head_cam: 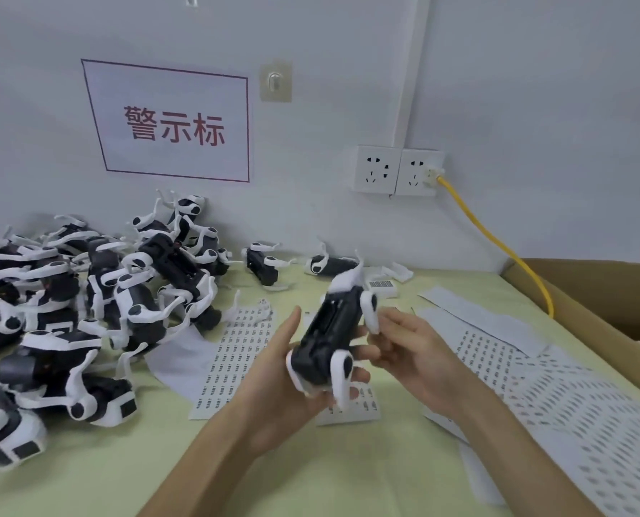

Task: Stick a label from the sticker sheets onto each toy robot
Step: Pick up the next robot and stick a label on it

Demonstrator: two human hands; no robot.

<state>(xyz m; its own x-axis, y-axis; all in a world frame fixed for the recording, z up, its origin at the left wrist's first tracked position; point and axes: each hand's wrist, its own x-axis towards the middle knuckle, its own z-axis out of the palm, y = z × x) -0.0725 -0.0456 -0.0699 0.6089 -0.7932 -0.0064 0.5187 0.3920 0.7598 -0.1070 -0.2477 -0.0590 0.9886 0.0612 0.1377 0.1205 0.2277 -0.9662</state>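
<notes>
Toy robot in grip of left hand and right hand; sticker sheets beneath.

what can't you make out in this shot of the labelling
All head view.
1. Print on the sticker sheet: too small and blurred to read.
2. Right hand: motion blur hides whether its fingers pinch a label.
3. Toy robot in the left hand: the palm covers its far side, so any label there is hidden.
4. Pile of robots: cut off by the left edge.
</notes>
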